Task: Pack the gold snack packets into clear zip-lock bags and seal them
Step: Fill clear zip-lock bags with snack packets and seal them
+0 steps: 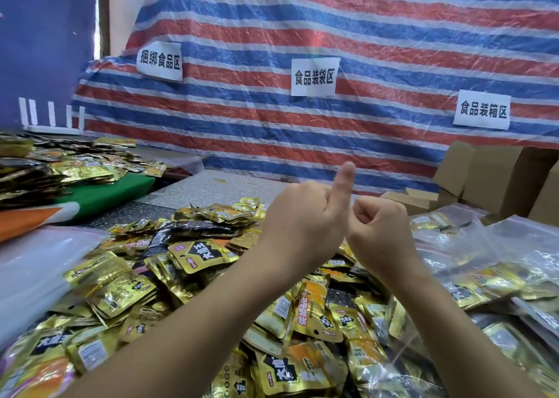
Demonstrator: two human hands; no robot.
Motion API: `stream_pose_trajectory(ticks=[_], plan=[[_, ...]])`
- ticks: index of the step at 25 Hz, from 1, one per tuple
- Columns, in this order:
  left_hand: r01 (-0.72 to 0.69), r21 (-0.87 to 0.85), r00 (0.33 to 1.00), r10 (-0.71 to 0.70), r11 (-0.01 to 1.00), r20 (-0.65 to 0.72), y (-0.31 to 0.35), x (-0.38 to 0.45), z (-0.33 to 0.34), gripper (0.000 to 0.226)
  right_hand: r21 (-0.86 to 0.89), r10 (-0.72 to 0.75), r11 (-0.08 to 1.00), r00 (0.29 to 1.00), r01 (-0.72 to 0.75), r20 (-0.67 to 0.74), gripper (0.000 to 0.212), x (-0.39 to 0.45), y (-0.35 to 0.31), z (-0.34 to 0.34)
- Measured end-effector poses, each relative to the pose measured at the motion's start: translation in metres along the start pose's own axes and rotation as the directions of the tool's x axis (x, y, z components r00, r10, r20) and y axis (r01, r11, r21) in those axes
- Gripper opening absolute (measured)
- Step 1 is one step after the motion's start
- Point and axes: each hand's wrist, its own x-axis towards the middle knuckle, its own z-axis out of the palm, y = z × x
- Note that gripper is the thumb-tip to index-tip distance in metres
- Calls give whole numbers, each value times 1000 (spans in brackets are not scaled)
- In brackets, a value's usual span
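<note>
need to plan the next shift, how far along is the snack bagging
Done: filled zip-lock bags lie stacked on the right. In hand: nothing; the left hand is a fist with thumb up, the right hand a fist. Left: a big heap of loose gold packets in front, another pile far left.

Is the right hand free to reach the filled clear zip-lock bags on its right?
Probably yes: the right hand holds nothing, fingers curled, raised beside the filled clear zip-lock bags, with nothing between them.
</note>
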Motion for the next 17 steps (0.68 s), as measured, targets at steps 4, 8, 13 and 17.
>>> stream_pose_trajectory(ticks=[4,8,13,17], plan=[[21,141,1000,-20,990,-10,-18,-4,6,51,-42,-21,999,995,26,95,44,-2,-9,4],[182,347,979,-135,920,-155,-84,8,-26,33,-41,17,999,997,-14,81,50,-2,-11,-1],[513,715,813,-535,475,-228,-189,2,-94,41,12,36,999,995,-37,92,47,-1,-15,-1],[667,736,517,-784,116,-344,-244,-27,-150,66,8,39,999,993,-40,112,48,-2,-19,0]])
